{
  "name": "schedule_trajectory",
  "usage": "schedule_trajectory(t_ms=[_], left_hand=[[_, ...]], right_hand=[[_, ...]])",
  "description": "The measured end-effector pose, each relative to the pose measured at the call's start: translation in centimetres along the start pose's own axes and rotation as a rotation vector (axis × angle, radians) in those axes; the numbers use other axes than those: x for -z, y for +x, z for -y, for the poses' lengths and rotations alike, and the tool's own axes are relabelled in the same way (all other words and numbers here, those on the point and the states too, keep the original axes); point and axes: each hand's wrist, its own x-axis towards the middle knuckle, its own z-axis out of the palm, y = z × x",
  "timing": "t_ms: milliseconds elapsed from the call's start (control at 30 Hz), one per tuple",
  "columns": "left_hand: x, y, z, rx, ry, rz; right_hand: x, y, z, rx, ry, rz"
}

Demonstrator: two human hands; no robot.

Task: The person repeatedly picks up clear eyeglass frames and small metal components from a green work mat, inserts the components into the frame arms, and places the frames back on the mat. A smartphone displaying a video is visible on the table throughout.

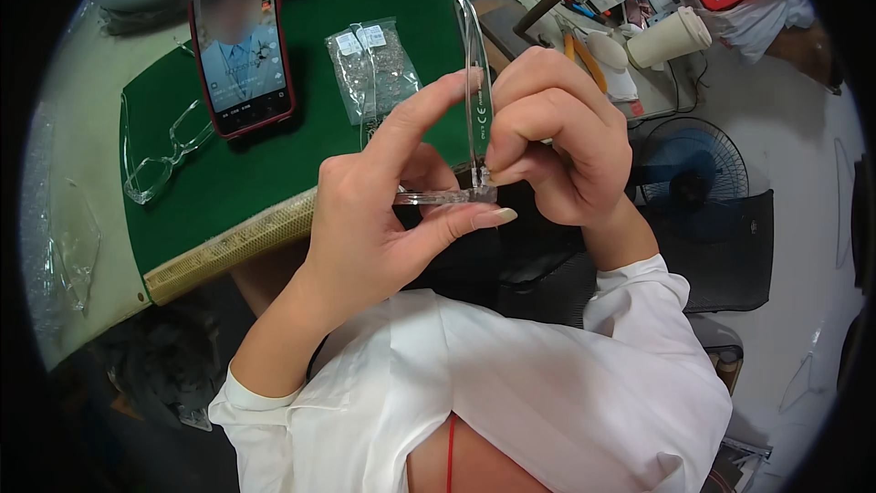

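Left hand: pinches clear plastic spectacle front steady.
Right hand: closed on transparent curved temple arm at hinge; screw probably hidden.
Advice: keep the hinge aligned.

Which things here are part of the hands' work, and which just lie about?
In hand:
left hand
right hand
clear glasses frame
clear temple arm

Lying about:
smartphone
spare clear glasses
plastic bag of parts
paper cup
small fan
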Motion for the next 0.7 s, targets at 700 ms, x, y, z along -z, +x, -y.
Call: schedule_trajectory(t_ms=[700], left_hand=[[-0.16,0.04,-0.71,0.051,0.023,0.011]], right_hand=[[0.46,-0.21,-0.34,-0.009,0.038,0.012]])
